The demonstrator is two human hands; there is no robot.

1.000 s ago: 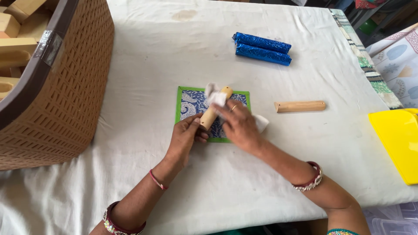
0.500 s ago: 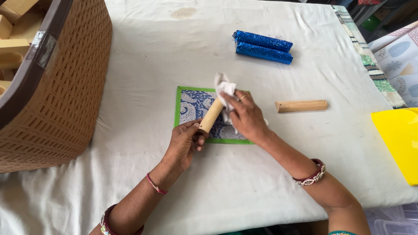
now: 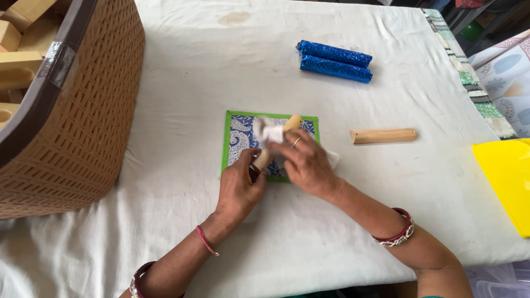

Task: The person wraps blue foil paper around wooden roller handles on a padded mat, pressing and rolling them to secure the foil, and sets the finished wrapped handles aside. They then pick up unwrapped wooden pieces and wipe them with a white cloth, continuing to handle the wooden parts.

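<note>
On the white-clothed table (image 3: pixel 182 83), the left hand (image 3: pixel 238 185) grips a wooden dowel (image 3: pixel 276 144); the right hand (image 3: pixel 307 164) pinches white cloth (image 3: pixel 269 131).

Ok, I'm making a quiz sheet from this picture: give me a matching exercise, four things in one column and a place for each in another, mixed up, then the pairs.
Things
1. wooden dowel
2. second wooden dowel
3. blue foil rolls
4. yellow sheet

Places
A. at the table's right edge
B. lying alone, right of the green-bordered mat
C. far side of the table, side by side
D. held over the mat in the left hand, the right hand pressing a white cloth on it

Pairs: 1-D, 2-B, 3-C, 4-A
</note>
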